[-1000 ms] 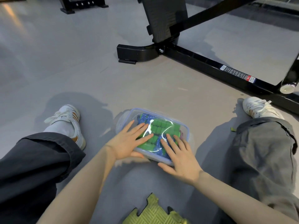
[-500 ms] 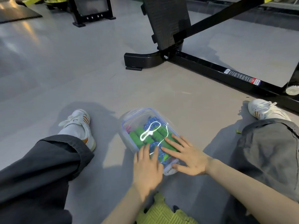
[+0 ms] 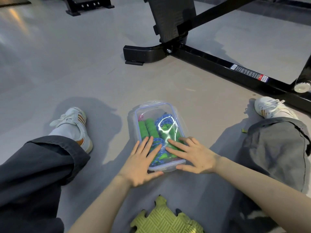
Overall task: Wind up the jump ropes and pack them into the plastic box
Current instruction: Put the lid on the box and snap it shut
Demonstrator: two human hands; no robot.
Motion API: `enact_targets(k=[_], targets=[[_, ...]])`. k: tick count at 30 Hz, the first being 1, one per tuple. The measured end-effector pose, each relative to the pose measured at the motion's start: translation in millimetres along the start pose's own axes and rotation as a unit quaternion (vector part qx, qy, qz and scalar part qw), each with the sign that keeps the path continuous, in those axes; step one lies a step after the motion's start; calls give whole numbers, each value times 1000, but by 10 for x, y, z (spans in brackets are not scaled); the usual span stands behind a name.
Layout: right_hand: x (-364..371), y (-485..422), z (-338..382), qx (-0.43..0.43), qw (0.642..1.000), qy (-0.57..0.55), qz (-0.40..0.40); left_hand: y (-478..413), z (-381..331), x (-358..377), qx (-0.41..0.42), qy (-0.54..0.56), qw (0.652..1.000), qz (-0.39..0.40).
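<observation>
A clear plastic box [image 3: 151, 108] with a blue-rimmed lid lies on the grey floor between my legs, long side pointing away from me. Through the lid I see wound jump ropes [image 3: 151, 130]: green foam handles, blue cord, a bit of pink at the far left corner. My left hand [image 3: 140, 163] lies flat on the near left part of the lid, fingers spread, thumb along the near edge. My right hand [image 3: 193, 155] presses flat on the near right part, thumb at the near rim. Neither hand grips anything.
A black bench frame [image 3: 210, 59] crosses the floor beyond the box, to the upper right. My shoes [image 3: 75, 121] and trouser legs flank the box. A yellow-green foam mat piece [image 3: 166, 219] lies close below my hands. Another black stand [image 3: 87, 5] is far upper left.
The box has turned from lying crosswise to pointing away from me. Both hands have shifted to its near end and stay flat on the lid.
</observation>
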State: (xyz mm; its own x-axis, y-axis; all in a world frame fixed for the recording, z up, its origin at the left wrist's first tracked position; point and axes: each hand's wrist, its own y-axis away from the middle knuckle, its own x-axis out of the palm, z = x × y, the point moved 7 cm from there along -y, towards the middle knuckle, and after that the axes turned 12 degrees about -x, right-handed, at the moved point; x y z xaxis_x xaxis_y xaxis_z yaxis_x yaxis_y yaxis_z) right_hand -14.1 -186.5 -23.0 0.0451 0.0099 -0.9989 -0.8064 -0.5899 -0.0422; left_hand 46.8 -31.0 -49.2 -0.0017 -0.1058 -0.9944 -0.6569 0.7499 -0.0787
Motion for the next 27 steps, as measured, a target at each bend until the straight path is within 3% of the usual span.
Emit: enact_targets(k=[5, 12, 17, 23, 27], targets=[[110, -50, -54, -9, 999, 11, -50, -61, -43, 44, -44, 5, 999, -5], [133, -53, 4, -16, 995, 61, -78, -45, -119, 47, -20, 5, 998, -64], [151, -46, -12, 24, 996, 60, -69, -130, -43, 85, -14, -33, 999, -4], [51, -177, 324, 96, 990, 40, -99, -249, 271, -124, 152, -118, 981, -21], [-47, -400, 590, 42, 994, -28, -96, -229, 696, -325, 190, -153, 970, -22]])
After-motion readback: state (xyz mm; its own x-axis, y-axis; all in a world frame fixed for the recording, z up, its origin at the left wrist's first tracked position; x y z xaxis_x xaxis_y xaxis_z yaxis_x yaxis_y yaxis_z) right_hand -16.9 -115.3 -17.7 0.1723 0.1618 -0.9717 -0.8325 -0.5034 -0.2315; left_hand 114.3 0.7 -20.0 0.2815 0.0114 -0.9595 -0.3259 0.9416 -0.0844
